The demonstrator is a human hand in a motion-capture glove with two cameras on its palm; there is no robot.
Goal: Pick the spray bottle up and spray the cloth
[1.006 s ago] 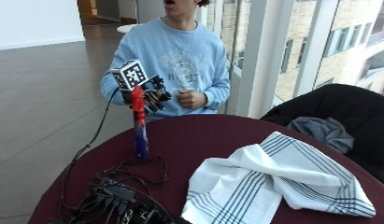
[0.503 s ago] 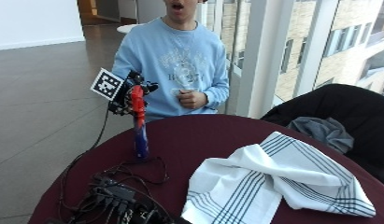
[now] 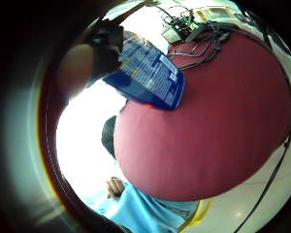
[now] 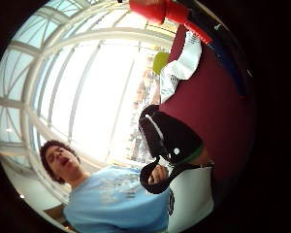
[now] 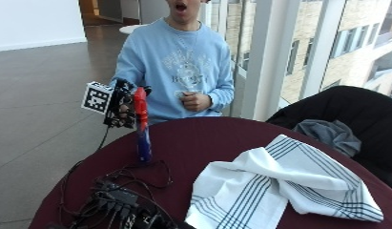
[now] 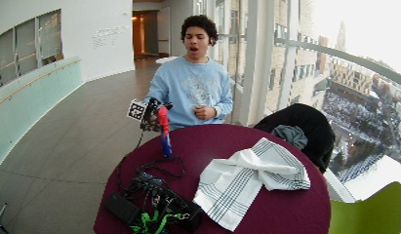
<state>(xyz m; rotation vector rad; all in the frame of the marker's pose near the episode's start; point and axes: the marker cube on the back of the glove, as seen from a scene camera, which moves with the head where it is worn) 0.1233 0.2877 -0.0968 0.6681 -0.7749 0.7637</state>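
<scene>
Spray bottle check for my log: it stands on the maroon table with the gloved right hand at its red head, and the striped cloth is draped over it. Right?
Not quite. The outside view shows the striped cloth lying apart from the spray bottle, not draped over it. The bottle stands on the maroon table with the gloved right hand at its red head.

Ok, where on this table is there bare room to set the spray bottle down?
Bare tabletop lies between the spray bottle and the striped cloth, toward the person. The near edge by the cable tangle is crowded; the cloth covers the other side.
</scene>
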